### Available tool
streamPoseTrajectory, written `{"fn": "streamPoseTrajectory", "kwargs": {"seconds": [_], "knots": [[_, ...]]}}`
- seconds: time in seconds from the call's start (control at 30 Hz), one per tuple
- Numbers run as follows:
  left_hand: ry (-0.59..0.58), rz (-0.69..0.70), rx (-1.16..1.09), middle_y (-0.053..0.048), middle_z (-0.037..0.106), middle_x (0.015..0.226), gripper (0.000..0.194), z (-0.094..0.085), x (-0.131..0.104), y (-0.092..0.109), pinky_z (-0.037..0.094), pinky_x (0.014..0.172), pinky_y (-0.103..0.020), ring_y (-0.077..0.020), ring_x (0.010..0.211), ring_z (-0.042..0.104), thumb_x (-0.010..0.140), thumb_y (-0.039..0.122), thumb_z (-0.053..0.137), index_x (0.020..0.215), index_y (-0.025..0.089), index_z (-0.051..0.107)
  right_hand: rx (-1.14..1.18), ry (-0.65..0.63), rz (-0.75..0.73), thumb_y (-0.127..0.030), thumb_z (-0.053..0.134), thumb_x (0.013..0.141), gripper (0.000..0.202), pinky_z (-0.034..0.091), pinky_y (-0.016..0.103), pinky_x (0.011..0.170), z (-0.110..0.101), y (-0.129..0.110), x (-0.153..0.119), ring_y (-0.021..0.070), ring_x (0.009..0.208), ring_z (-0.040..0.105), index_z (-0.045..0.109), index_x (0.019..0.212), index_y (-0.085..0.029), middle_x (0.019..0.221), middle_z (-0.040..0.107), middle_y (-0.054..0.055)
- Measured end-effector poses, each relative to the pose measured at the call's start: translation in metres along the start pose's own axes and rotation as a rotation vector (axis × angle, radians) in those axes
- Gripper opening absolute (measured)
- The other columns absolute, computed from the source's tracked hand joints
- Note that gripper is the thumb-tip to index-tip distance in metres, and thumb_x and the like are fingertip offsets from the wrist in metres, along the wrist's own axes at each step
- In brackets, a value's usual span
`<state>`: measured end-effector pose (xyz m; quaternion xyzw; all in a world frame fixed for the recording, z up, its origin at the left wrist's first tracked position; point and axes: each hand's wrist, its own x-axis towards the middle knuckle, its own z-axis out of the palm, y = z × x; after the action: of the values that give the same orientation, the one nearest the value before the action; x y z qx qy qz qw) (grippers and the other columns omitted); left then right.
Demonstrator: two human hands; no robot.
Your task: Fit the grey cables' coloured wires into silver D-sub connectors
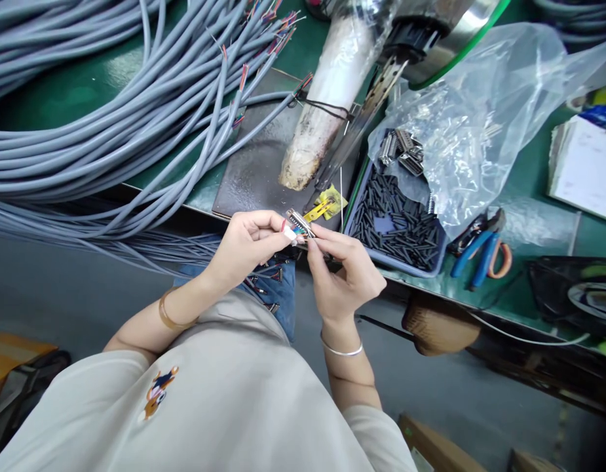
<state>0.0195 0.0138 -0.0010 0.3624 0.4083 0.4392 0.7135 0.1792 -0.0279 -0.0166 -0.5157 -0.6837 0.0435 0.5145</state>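
Observation:
Both hands meet at the table's front edge around a small metal connector (299, 221) with thin coloured wires at its lower side. My left hand (253, 241) pinches the wires close to the connector, and something white shows at its fingertips. On the other side, my right hand (344, 265) has thumb and forefinger closed at the connector's right end; whether they grip the connector or a wire is too small to tell. Just beyond the connector lies a yellow strip (318, 210) on a crumpled yellow piece.
Grey cables (135, 111) with stripped ends fill the left. A white wrapped cylinder (322, 98) slants over a dark plate (248, 177). To the right are a blue tray (433, 270) of black tubes, a plastic bag (499, 105), pliers (484, 259) and white paper (587, 167).

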Motion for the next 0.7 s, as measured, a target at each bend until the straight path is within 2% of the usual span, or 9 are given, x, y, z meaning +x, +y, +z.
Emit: {"fn": "streamPoseTrajectory", "kwargs": {"seconds": [0.1, 0.2, 0.43, 0.53, 0.7], "knots": [[0.05, 0.132, 0.047, 0.0, 0.064, 0.068, 0.017, 0.005, 0.001, -0.001, 0.031, 0.043, -0.016, -0.0016, 0.048, 0.042, 0.069, 0.017, 0.079, 0.062, 0.013, 0.063, -0.087, 0.007, -0.092, -0.005, 0.075, 0.084, 0.025, 0.064, 0.027, 0.082, 0.002, 0.002, 0.001, 0.0163, 0.09, 0.079, 0.069, 0.101, -0.023, 0.104, 0.081, 0.003], [0.048, 0.203, 0.081, -0.001, 0.067, 0.071, 0.015, 0.007, 0.002, 0.0, 0.038, 0.049, -0.014, -0.0031, 0.055, 0.051, 0.069, 0.013, 0.076, 0.061, 0.012, 0.064, -0.094, -0.01, -0.115, -0.005, 0.074, 0.085, 0.025, 0.065, 0.028, 0.082, 0.002, 0.004, 0.003, 0.0174, 0.092, 0.079, 0.068, 0.102, -0.022, 0.105, 0.081, 0.004], [0.085, 0.258, 0.151, -0.002, 0.069, 0.073, 0.012, 0.006, 0.008, 0.001, 0.045, 0.056, -0.013, -0.0044, 0.061, 0.057, 0.069, 0.008, 0.073, 0.06, 0.011, 0.065, -0.07, -0.034, -0.074, -0.006, 0.073, 0.085, 0.021, 0.065, 0.028, 0.079, 0.001, 0.004, 0.01, 0.017, 0.091, 0.079, 0.066, 0.097, -0.022, 0.104, 0.081, 0.003], [0.082, 0.269, 0.146, -0.001, 0.068, 0.072, 0.012, 0.005, 0.01, 0.002, 0.044, 0.053, -0.012, -0.0036, 0.058, 0.055, 0.069, 0.008, 0.073, 0.06, 0.012, 0.065, -0.022, -0.043, -0.052, -0.006, 0.072, 0.085, 0.02, 0.065, 0.029, 0.08, 0.001, 0.005, 0.012, 0.0175, 0.092, 0.079, 0.065, 0.095, -0.022, 0.105, 0.081, 0.003], [0.06, 0.284, 0.114, 0.0, 0.068, 0.071, 0.015, 0.005, 0.013, 0.002, 0.034, 0.043, -0.013, 0.0006, 0.045, 0.039, 0.071, 0.009, 0.072, 0.059, 0.013, 0.064, 0.039, -0.054, -0.022, -0.007, 0.071, 0.086, 0.02, 0.065, 0.03, 0.081, 0.002, 0.009, 0.013, 0.0173, 0.093, 0.078, 0.065, 0.097, -0.023, 0.107, 0.08, 0.003]]}}
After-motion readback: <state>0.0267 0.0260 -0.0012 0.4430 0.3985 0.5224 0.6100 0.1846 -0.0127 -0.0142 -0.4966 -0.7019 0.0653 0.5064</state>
